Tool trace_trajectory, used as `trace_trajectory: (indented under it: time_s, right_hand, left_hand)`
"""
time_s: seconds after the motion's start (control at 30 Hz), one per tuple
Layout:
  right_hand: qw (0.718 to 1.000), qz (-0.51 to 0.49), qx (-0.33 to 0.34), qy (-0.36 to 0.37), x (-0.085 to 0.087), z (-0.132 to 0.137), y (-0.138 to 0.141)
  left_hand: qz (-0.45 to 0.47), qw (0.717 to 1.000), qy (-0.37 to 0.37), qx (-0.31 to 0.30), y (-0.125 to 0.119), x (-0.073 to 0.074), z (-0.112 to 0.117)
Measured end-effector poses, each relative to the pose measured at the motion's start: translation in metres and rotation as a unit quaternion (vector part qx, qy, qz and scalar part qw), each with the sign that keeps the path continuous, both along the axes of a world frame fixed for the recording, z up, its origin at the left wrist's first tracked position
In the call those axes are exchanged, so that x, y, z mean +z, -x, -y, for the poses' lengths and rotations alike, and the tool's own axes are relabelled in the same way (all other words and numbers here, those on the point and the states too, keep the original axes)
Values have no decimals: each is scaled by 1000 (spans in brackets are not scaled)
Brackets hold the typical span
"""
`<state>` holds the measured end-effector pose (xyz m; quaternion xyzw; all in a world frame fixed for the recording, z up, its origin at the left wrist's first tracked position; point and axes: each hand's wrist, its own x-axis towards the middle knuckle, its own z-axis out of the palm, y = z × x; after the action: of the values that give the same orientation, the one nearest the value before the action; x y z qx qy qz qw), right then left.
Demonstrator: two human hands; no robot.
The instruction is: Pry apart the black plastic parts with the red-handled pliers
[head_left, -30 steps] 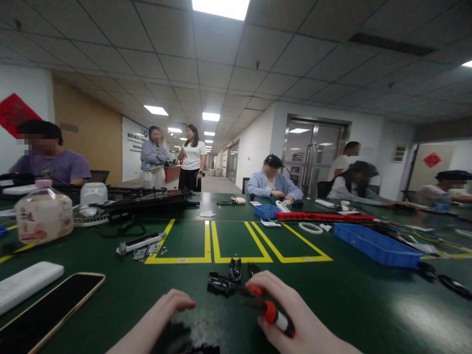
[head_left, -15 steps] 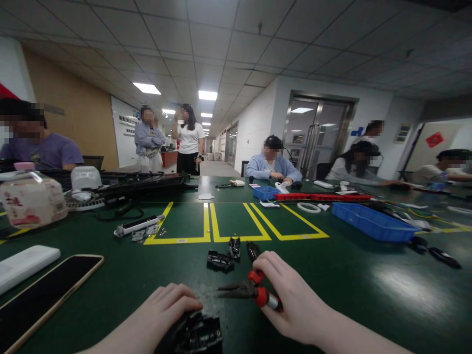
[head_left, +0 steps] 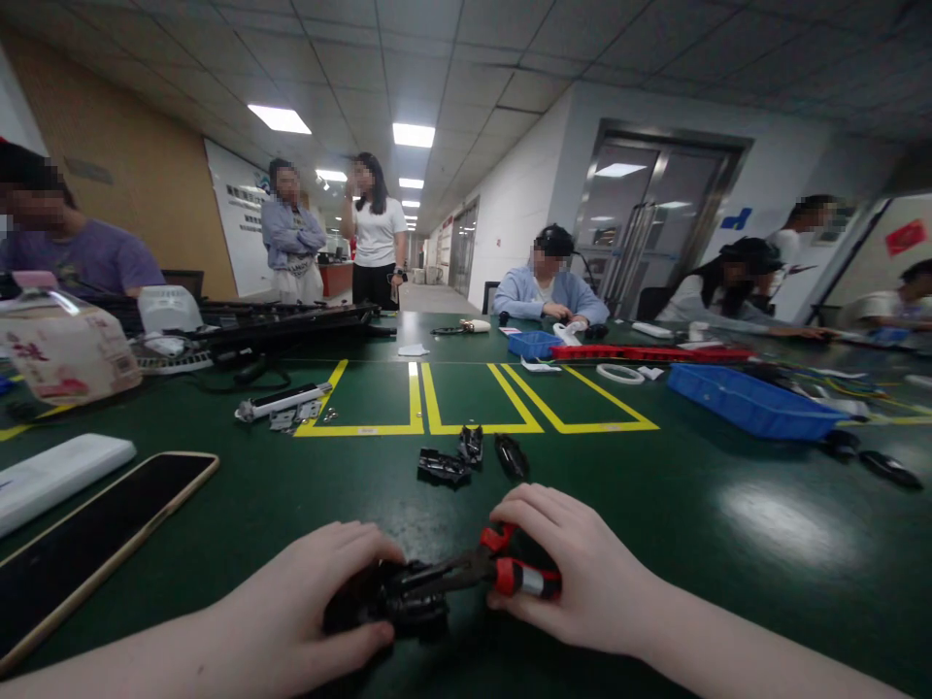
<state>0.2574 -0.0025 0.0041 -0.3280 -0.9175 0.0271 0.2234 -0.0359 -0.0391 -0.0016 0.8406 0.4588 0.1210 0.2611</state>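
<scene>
My left hand (head_left: 331, 582) curls about half closed around the black part (head_left: 416, 610), at the near side of the table (head_left: 677, 524). My right hand (head_left: 582, 573) is wrapped around the pliers (head_left: 515, 578), whose nose lies over the part; I cannot tell if the 2 tips bite it. I think I should brace the part firmly, leave my left thumb away from the nose, and squeeze slowly, because a thin edge may crack.

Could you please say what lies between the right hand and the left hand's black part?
In the head view, the pliers lie there: the right hand holds them, and their jaws overlap the black part in the left hand.
</scene>
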Motion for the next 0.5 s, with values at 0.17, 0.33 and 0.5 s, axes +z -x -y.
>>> trace_trajectory:
  time_s: [0.17, 0.33, 0.5]
  right_hand:
    - [1000, -7, 20, -18, -2, -1, 1]
    - [998, -14, 39, -44, -4, -4, 0]
    - [996, -3, 66, -66, -5, -8, -3]
  left_hand:
    - [5, 1000, -11, -24, 3, -1, -1]
    - [-6, 1000, 0, -20, 4, 4, -1]
    - [-23, 999, -22, -32, 4, 6, -1]
